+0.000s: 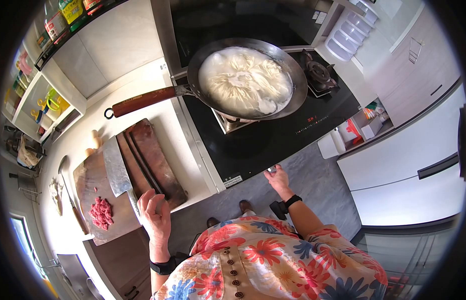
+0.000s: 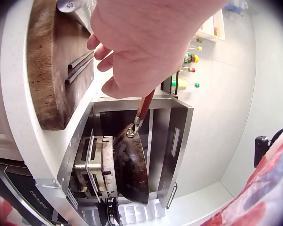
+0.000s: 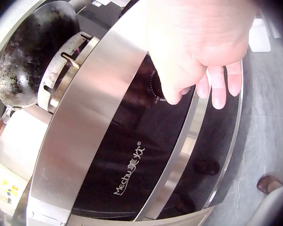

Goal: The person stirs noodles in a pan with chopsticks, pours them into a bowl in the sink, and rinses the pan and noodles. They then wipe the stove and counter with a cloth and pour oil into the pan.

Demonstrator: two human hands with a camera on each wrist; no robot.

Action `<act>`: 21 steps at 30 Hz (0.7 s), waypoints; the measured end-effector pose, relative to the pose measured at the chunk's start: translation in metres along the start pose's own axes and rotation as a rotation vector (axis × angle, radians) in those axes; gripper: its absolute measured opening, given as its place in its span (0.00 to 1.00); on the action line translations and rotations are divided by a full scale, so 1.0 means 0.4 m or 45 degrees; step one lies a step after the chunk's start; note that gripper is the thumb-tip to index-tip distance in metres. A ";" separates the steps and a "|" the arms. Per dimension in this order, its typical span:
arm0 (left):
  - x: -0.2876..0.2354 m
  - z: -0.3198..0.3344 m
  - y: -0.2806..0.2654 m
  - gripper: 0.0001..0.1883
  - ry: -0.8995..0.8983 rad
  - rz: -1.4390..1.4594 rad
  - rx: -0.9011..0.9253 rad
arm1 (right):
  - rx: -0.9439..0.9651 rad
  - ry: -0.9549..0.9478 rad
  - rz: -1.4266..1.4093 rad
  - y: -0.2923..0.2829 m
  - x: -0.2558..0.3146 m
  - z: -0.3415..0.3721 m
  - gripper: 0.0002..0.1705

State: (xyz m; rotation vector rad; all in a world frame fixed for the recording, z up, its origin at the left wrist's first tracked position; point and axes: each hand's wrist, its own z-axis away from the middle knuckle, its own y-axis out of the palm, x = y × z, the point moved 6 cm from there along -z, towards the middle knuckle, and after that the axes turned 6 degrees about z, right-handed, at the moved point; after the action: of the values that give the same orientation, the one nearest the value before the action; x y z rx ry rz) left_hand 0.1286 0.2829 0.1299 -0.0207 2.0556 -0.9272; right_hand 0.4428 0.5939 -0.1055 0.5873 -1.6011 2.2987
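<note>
My right hand (image 1: 279, 181) is at the front of the stove, thumb and fingers pinching a control knob (image 1: 271, 170). In the right wrist view the hand covers most of the knob, with dial marks beside the thumb. The wok (image 1: 298, 90) sits on the burner, full of pale noodles (image 1: 243, 80) in cloudy white liquid. My left hand (image 1: 155, 212) hovers by the near edge of the chopping board (image 1: 168, 175), fingers loosely curled and holding nothing. Close to it are the cleaver (image 1: 117, 167) and a pair of dark chopsticks (image 1: 143, 160), both lying on the board.
Chopped red meat (image 1: 101, 213) lies on the board's left part. Two eggs (image 1: 95, 139) and a long-handled ladle (image 1: 68, 190) lie on the white counter (image 1: 143, 90). The wok's wooden handle (image 1: 145, 101) sticks out over the counter. A second burner (image 1: 319, 74) is at the right.
</note>
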 end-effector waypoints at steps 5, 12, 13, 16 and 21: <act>0.001 0.000 0.001 0.09 0.001 -0.001 0.004 | -0.004 0.005 -0.013 -0.002 0.000 0.001 0.33; 0.003 0.001 0.001 0.09 0.006 -0.007 0.003 | -0.011 -0.008 -0.006 -0.002 0.002 -0.001 0.34; 0.004 0.001 0.001 0.09 0.006 -0.008 0.003 | -0.009 -0.010 -0.011 0.002 -0.001 -0.003 0.34; 0.006 0.003 0.003 0.10 0.000 0.005 0.010 | -0.010 -0.020 -0.006 -0.001 0.002 -0.001 0.33; 0.006 0.003 0.001 0.09 0.013 -0.008 -0.002 | 0.002 -0.012 -0.003 -0.011 0.015 0.009 0.33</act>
State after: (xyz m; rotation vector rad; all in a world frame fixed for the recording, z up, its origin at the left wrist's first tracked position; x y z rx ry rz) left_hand 0.1280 0.2817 0.1275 -0.0232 2.0672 -0.9311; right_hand 0.4401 0.5920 -0.0978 0.6005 -1.6022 2.2989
